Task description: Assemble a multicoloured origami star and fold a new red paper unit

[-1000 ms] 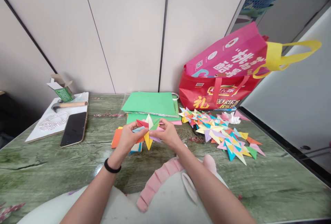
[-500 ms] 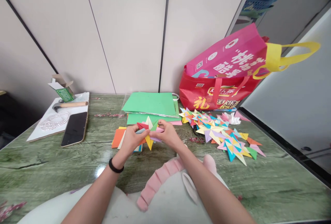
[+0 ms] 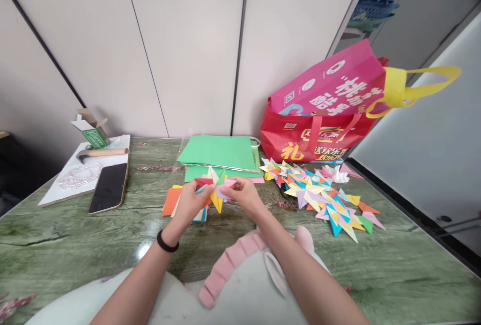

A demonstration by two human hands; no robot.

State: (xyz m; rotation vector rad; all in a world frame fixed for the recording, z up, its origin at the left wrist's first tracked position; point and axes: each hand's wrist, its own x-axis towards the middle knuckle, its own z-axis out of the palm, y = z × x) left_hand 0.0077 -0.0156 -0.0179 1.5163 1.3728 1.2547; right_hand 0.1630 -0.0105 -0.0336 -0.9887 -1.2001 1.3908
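Paper star (image 3: 215, 188) is pinched by left hand (image 3: 190, 200) and right hand (image 3: 246, 197); the left partly hides coloured sheets (image 3: 172, 202), folded stars (image 3: 338, 211) lying rightward.

Left fingers (image 3: 205, 194), right fingers (image 3: 228, 193) pinch 1 paper star (image 3: 215, 186); smartphone (image 3: 108, 188) on table (image 3: 93, 240).

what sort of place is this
Probably a room in a home, with paper craft at a table: one origami star is held up, more origami stars lie piled to the right, and a plush animal rests at the near side.
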